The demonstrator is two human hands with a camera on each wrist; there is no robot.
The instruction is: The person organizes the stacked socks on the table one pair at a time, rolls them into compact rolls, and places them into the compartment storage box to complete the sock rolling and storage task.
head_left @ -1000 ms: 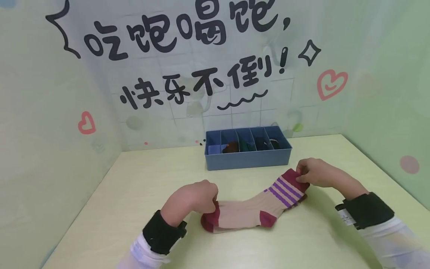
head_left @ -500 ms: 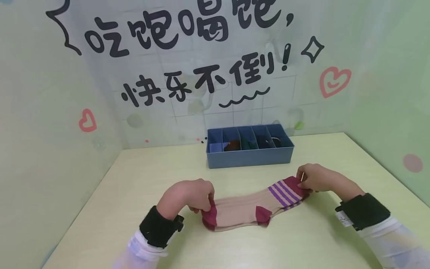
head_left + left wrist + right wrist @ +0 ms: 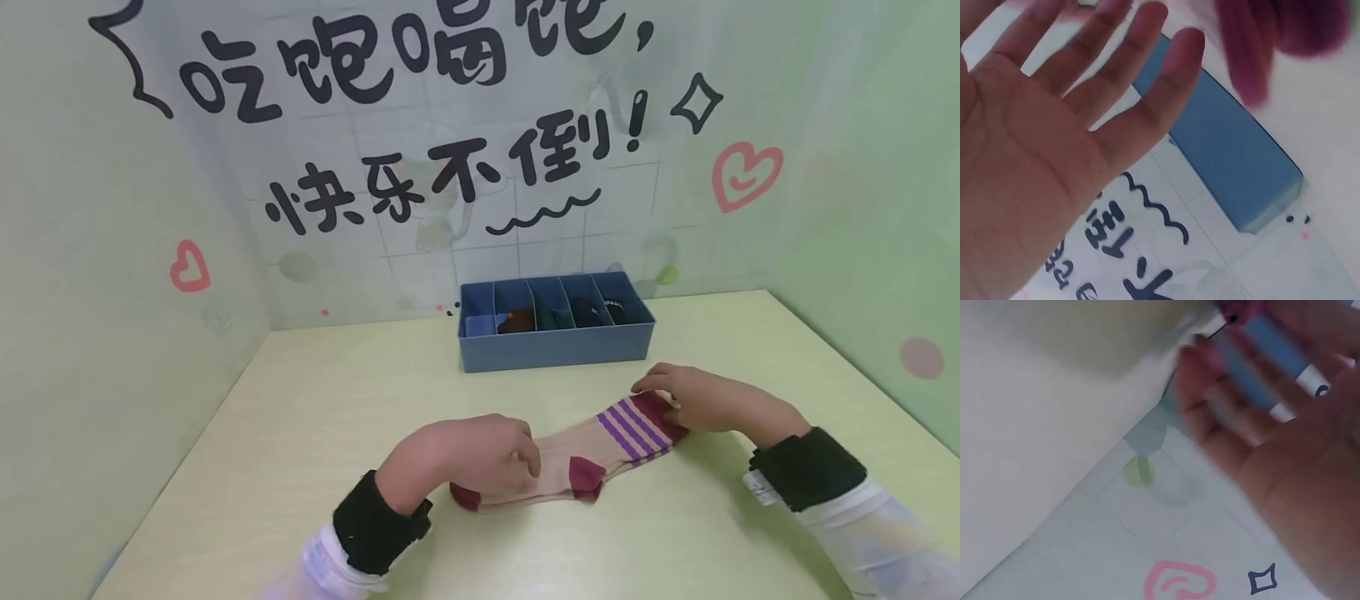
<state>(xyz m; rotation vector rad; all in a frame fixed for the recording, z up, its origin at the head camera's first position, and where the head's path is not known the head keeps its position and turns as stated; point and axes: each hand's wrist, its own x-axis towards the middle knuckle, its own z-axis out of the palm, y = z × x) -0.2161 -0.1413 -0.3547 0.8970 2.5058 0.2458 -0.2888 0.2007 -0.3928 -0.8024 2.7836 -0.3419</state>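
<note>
A pair of beige socks (image 3: 553,467) lies flat on the table, one on top of the other, with maroon toes, heels and cuffs and purple stripes. Over the foot end hovers or rests my left hand (image 3: 480,454), its fingers loosely spread; the left wrist view shows its palm (image 3: 1029,169) with nothing held. Whether it touches the fabric I cannot tell. At the cuff (image 3: 654,408) is my right hand (image 3: 701,402), fingers extended across the maroon edge and thumb on the near side. In the right wrist view its fingers are blurred and fairly straight.
Behind the socks stands a blue divided box (image 3: 555,354) with dark, brown and green items in several compartments. The pale table (image 3: 337,392) meets a printed back curtain (image 3: 337,275) and green side walls.
My left hand has let go of the toe end and moved right over the foot of the socks. The right hand has loosened its pinch on the cuff. The socks now lie flat.
</note>
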